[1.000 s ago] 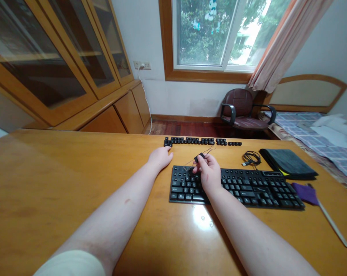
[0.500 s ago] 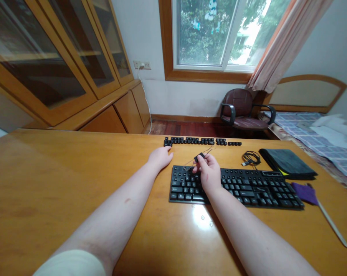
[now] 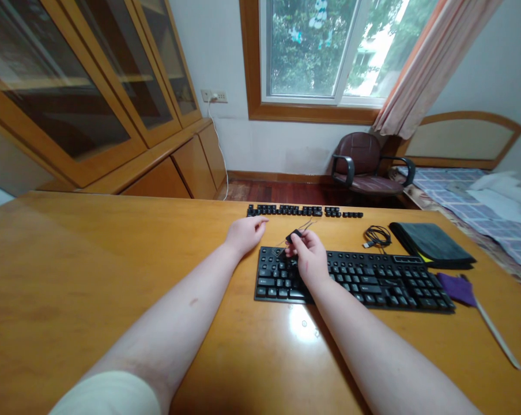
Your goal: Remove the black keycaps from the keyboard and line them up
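On the far left, a wooden cabinet point(image 3: 107, 109) with glass doors is standing beyond the table point(image 3: 70, 265), and a white cord point(image 3: 220, 141) is hanging from a wall socket point(image 3: 214, 96). A pale sleeve point(image 3: 109, 395) is covering the upper part of the left arm. The left hand point(image 3: 244, 236) is lying just in front of the left end of the loose black keycaps point(image 3: 311, 211), its thumb and index finger slightly apart and pointing rightward. The keycaps are forming a long, gapped band along the table's far edge.

Rightward, the black keyboard point(image 3: 359, 279) is lying flat on the table, near the left hand. Above its upper left part, the right hand point(image 3: 311, 259) is clamping a small black-handled wire tool point(image 3: 294, 235) between thumb and fingers. Thin wires are sticking out from both ends of the handle; whether they are touching the keyboard is too fine to tell. The right forearm is crossing over the keyboard's front edge.

Further right, a coiled black cable point(image 3: 377, 237) is resting behind the keyboard, beside a dark folded cloth point(image 3: 433, 245). A purple item point(image 3: 457, 289) with a long pale strip is lying near the keyboard's right end.
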`<state>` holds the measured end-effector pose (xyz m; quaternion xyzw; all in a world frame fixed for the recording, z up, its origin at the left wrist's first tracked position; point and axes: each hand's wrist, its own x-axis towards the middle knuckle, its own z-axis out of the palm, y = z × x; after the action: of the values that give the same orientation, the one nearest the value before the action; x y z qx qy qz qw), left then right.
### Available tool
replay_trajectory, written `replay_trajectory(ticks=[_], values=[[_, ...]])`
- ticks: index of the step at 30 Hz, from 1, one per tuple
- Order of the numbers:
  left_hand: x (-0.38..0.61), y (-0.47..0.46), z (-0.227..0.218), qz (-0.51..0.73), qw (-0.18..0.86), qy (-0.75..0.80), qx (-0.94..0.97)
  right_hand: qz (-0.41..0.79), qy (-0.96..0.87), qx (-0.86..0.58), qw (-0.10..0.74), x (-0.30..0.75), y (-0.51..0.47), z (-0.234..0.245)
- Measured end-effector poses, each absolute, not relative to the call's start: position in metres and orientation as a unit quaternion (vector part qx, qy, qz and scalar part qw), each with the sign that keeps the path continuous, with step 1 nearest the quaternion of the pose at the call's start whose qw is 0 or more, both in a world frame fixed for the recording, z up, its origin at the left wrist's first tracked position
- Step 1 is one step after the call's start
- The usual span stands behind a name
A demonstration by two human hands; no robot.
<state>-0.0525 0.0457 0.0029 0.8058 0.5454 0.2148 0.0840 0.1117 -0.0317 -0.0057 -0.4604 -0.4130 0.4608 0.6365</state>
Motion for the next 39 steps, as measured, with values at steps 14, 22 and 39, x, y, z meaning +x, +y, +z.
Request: replay_trajectory(ticks=[14, 22, 39], values=[[-0.041, 0.001, 0.0, 0.282, 0.162, 0.313, 0.892, 0.231, -0.758, -0.479, 0.379, 0.139, -0.029, 0.007], [-0.048, 0.007, -0.005, 0.222, 0.181, 0.262, 0.922, 0.224, -0.775, -0.456, 0.376, 0.135, -0.03, -0.001], [-0.039, 0.01, -0.005, 0.228, 0.246, 0.231, 0.913, 0.23, -0.724, -0.516, 0.395, 0.134, -0.027, -0.009]])
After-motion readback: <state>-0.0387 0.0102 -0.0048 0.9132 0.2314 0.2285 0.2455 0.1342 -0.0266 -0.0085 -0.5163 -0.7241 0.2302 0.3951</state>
